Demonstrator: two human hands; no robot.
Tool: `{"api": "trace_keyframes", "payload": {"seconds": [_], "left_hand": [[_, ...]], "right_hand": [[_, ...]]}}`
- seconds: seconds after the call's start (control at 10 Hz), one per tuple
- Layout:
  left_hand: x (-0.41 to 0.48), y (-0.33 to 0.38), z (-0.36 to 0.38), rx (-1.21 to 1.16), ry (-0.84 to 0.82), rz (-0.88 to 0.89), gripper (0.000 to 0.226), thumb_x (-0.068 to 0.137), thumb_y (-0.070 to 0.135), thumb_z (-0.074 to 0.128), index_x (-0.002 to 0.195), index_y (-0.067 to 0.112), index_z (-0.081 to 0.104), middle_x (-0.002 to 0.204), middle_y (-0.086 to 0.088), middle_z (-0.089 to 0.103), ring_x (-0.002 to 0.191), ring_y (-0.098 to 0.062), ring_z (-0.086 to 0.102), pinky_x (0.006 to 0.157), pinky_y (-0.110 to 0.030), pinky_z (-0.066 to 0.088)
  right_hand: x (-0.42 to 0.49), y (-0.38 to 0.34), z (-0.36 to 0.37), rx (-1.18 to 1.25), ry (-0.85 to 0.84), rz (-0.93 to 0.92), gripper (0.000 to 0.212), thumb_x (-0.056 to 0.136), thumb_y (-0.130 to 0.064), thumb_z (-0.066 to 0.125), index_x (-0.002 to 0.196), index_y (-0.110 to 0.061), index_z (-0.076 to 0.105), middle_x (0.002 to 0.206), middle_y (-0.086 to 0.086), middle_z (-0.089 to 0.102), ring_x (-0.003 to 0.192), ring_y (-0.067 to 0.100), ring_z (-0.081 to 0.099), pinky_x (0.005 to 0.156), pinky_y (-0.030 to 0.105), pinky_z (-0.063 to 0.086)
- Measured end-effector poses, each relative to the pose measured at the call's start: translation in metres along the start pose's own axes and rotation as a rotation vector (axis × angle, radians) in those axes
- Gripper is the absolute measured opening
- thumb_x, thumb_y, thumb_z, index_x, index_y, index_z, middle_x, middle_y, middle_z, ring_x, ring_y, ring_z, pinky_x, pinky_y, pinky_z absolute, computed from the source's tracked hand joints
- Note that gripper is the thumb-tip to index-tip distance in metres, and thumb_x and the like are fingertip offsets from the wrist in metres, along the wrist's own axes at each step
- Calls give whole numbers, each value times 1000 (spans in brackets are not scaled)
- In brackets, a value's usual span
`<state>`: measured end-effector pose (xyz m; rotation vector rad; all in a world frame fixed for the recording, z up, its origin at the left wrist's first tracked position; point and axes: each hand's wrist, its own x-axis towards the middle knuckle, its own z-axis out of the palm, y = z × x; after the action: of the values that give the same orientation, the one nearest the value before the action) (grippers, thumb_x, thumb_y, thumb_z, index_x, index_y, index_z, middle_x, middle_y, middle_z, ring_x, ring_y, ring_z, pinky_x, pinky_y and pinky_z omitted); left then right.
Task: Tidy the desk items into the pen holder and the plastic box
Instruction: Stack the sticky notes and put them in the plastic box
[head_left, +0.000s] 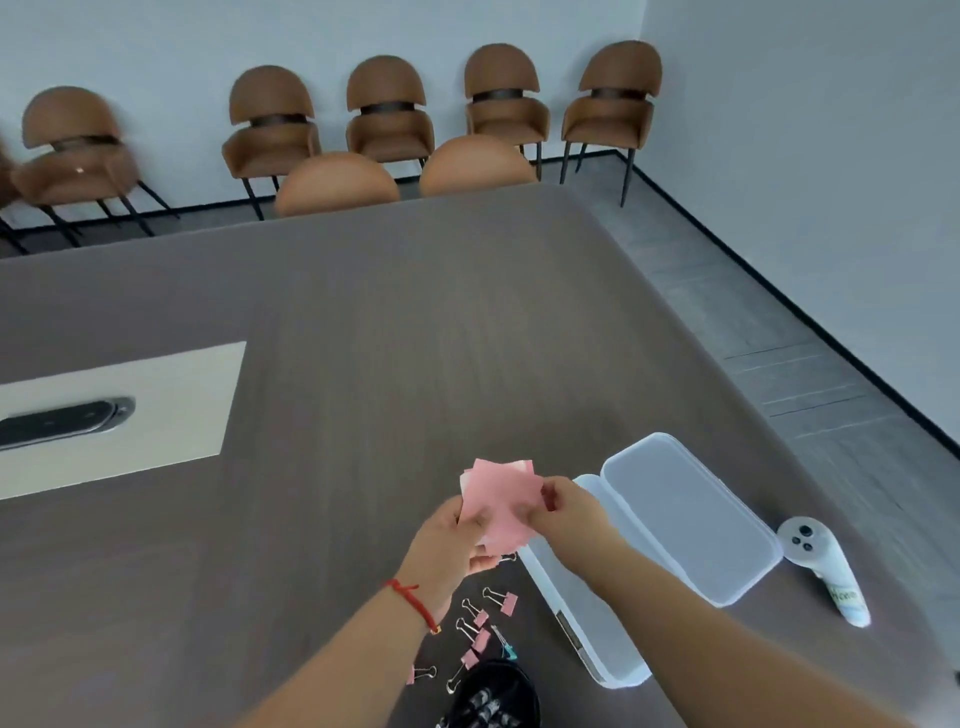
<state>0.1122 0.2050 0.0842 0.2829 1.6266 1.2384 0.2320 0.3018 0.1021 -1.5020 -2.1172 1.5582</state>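
Both hands hold a small stack of pink sticky notes (503, 499) above the table. My left hand (457, 535) grips the stack's lower left, and my right hand (563, 506) pinches its right edge. Just right of the notes lies the clear plastic box (587, 618), open, with its lid (685, 519) folded out to the right. Several pink binder clips (480, 631) and one teal clip (509, 650) lie scattered on the table below my left wrist. The black mesh pen holder (493, 696) stands at the bottom edge, partly cut off.
A white tube-like device (826, 566) lies right of the lid, near the table's rounded corner. A beige inset panel with a dark socket cover (62, 421) sits at far left. Brown chairs (389, 119) line the far wall and table edge.
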Motion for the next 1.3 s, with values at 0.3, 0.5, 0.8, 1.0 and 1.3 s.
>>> {"api": "trace_keyframes", "payload": {"seconds": [0.3,0.5,0.8,1.0,1.3], "left_hand": [[25,-13,53,177,9,-213,11,94,9,49,87,17,52,98,-3,64,72,-13,66,68,-27,48],[29,-28,36,205,171,-290,5,93,10,53,93,15,54,99,-4,66,74,-13,65,65,-26,48],[39,-45,41,262,49,-326,9,95,21,50,95,25,58,109,3,67,101,-23,68,97,-39,48],[42,-49,19,253,170,-375,17,97,17,44,110,14,55,112,-3,63,104,-26,65,79,-32,49],[40,-75,-60,552,254,-426,22,88,2,54,107,13,50,76,-7,52,60,-21,50,58,-25,43]], "right_hand": [[31,88,-40,142,151,273,14,91,-24,50,92,-18,62,73,-1,56,64,21,48,60,27,39],[58,130,-21,-32,-50,309,28,92,-19,53,116,-9,65,106,12,68,85,23,56,75,26,43],[98,137,3,-402,-101,194,35,91,-14,51,124,-12,58,124,12,61,114,31,59,93,38,49],[91,135,11,-504,-49,169,57,91,-40,54,138,-13,36,135,12,39,125,31,46,101,41,43],[27,91,16,-329,261,-487,33,82,-13,64,115,-15,61,120,7,57,105,26,59,94,30,40]]}}
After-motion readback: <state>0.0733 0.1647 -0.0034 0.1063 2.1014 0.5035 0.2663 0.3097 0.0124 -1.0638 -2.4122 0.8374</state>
